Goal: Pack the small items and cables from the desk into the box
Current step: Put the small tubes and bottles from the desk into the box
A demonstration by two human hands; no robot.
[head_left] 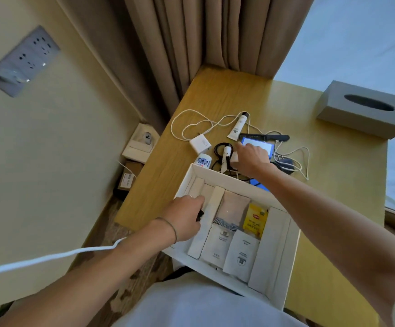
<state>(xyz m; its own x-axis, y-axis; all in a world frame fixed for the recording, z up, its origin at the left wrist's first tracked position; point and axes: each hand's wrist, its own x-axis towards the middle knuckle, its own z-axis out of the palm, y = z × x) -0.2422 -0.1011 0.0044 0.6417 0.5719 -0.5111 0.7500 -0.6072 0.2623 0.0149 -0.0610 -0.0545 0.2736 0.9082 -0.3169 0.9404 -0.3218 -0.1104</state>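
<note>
Midway through packing, the right hand point(250, 159) pinches a small white item point(234, 159) on the desk point(333, 185), likely bound next for the box point(290, 267), where the left hand point(184, 215) clasps something dark.

Thin wristband point(172, 228), white shirt point(201, 305)

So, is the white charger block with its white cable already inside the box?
Out: the white charger block lies on the wooden desk, beyond the white cardboard box.
</note>
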